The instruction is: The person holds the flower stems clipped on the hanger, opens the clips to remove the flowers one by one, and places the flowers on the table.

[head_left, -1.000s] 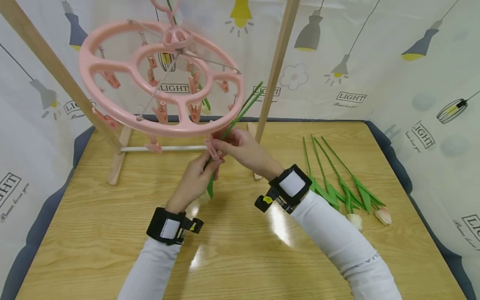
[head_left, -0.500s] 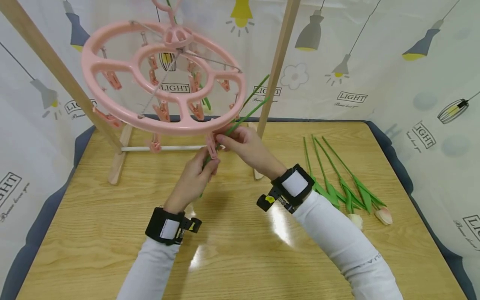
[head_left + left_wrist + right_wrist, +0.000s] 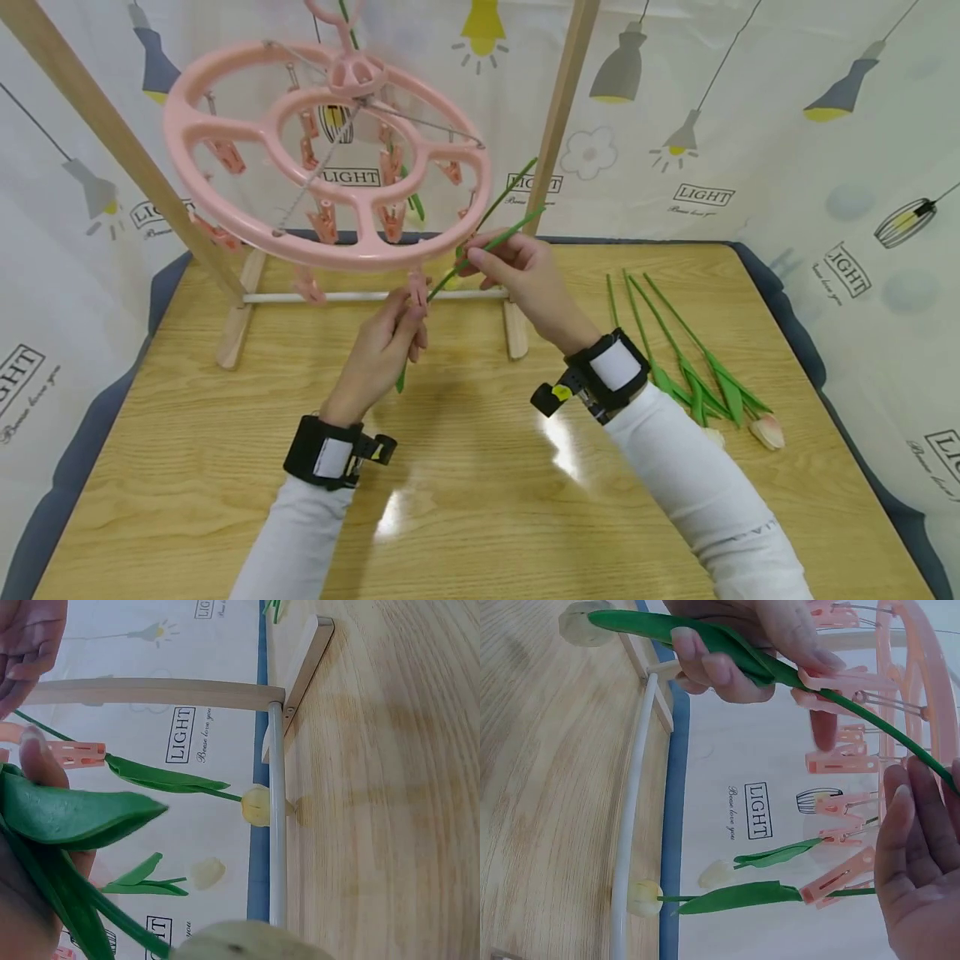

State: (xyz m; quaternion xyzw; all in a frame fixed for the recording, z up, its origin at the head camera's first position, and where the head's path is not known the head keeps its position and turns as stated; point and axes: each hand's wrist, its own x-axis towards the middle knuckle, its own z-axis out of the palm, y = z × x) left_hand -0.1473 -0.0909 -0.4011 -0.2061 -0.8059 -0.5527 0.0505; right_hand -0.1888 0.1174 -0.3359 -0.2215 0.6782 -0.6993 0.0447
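The tulip (image 3: 787, 675) has a pale flower head (image 3: 586, 624) at its lower end, green leaves (image 3: 667, 627), and a slender stem (image 3: 892, 733) slanting upward. The pink clip (image 3: 418, 286) hangs below the ring's (image 3: 375, 256) front edge, its arms flanking the stem.

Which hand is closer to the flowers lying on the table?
Right. The right hand is just left of those flowers; the left hand is farther left, at a pink clip.

The wooden worktop (image 3: 465, 517) shows bright reflections; behind and beside it there is white cloth (image 3: 780, 50) with printed lamps (image 3: 617, 67); its edge (image 3: 795, 342) is blue.
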